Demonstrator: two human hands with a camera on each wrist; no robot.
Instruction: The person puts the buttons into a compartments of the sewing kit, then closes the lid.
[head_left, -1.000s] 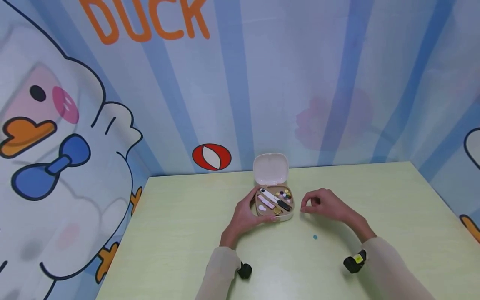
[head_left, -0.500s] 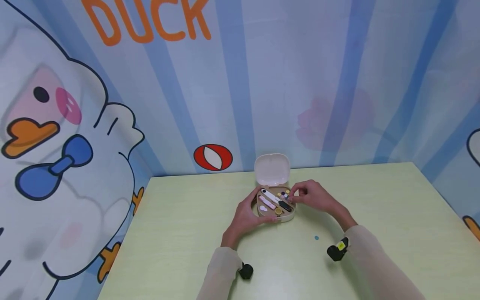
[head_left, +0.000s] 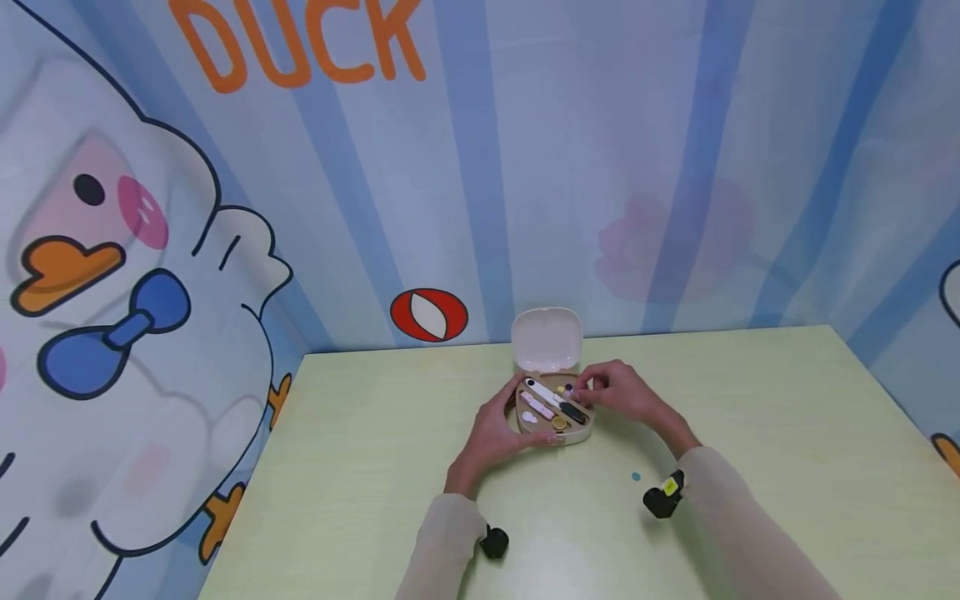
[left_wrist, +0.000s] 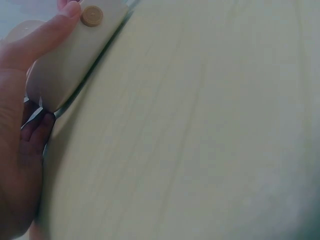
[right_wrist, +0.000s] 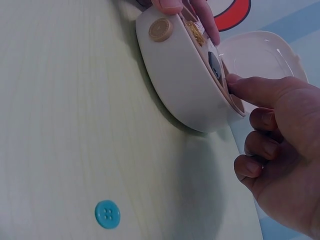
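The little colored bits (head_left: pixel 567 389) in the far right corner of the open box (head_left: pixel 553 412) are too small to tell apart, and the right hand (head_left: pixel 619 393) covers some of them. In the left wrist view, the picture's edge cuts off most of the left hand (left_wrist: pixel 20 115) and the box top. In the right wrist view, the right hand's fingertip goes into the box; what it touches is hidden.

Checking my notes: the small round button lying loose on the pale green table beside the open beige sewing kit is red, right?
Not red: the loose round button is turquoise blue, as the right wrist view shows. It does lie on the pale green table beside the open beige sewing kit.
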